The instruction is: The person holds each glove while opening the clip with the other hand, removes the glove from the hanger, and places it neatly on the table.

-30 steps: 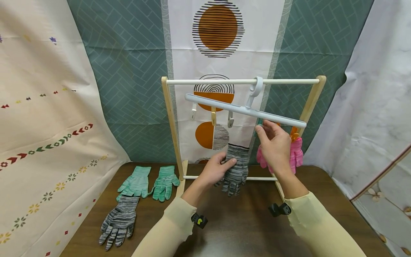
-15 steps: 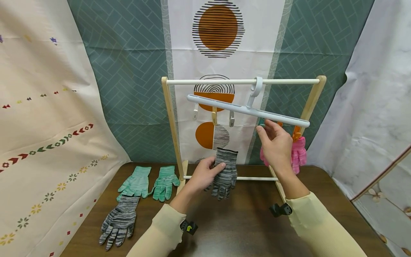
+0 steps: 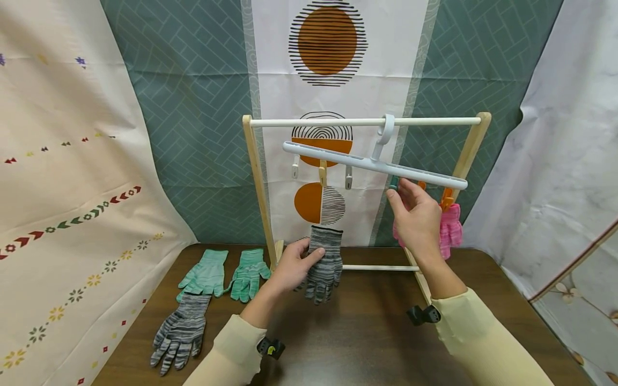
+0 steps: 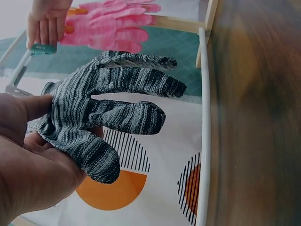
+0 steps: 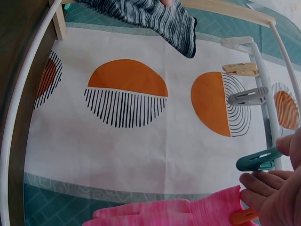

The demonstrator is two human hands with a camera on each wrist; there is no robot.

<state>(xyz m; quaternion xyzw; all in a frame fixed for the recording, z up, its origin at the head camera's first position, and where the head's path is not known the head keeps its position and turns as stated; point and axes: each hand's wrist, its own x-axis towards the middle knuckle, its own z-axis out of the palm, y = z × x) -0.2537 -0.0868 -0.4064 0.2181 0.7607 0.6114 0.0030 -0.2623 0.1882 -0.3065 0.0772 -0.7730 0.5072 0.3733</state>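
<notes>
My left hand (image 3: 289, 268) holds a grey-and-black striped knit glove (image 3: 326, 260) by its side, thumb in front, fingers of the glove pointing down. In the left wrist view the thumb presses near the glove's cuff end. My right hand (image 3: 417, 217) pinches a teal clothespin (image 5: 258, 160) under the white hanger (image 3: 345, 159), which tilts down to the right from the rack's top bar. Pink gloves (image 3: 450, 231) hang from orange clothespins (image 3: 448, 198) at the hanger's right end, partly hidden behind my right hand. The striped glove is apart from the clothespin.
White, beige and grey clothespins (image 5: 248, 96) hang along the hanger's left half. A wooden rack (image 3: 256, 187) with a white top bar (image 3: 314, 123) stands on the brown table (image 3: 347, 343). At the left lie green gloves (image 3: 205, 272) and another striped glove (image 3: 181, 329).
My left hand has moved left and slightly down with the striped glove, away from the right hand. The hanger has shifted slightly right, with my right hand still at the teal clothespin.
</notes>
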